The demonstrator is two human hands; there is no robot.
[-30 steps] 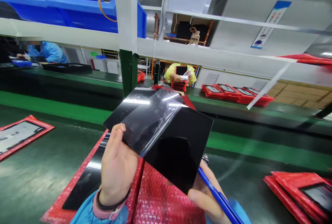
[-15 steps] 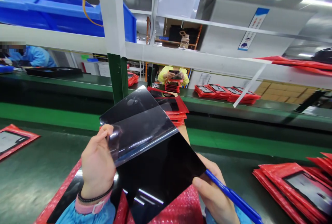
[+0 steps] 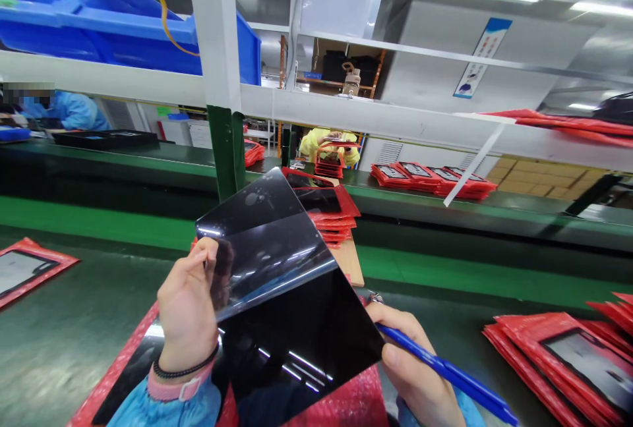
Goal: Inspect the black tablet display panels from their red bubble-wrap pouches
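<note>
Reflecting light streaks [image 3: 306,364], the black panel [image 3: 297,315] has turned since a second ago.

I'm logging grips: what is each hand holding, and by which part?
Left hand: the film, by its left edge. Right hand: the panel, by its right corner, and the pen, by the end nearest the panel.

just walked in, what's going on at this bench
The person's left hand pinches the edge of a clear film, which covers only part of a glossy black panel. The right hand grips a corner of the panel and also holds a blue pen-like tool. Red bubble wrap lies below, with red packets stacked to the right.
</note>
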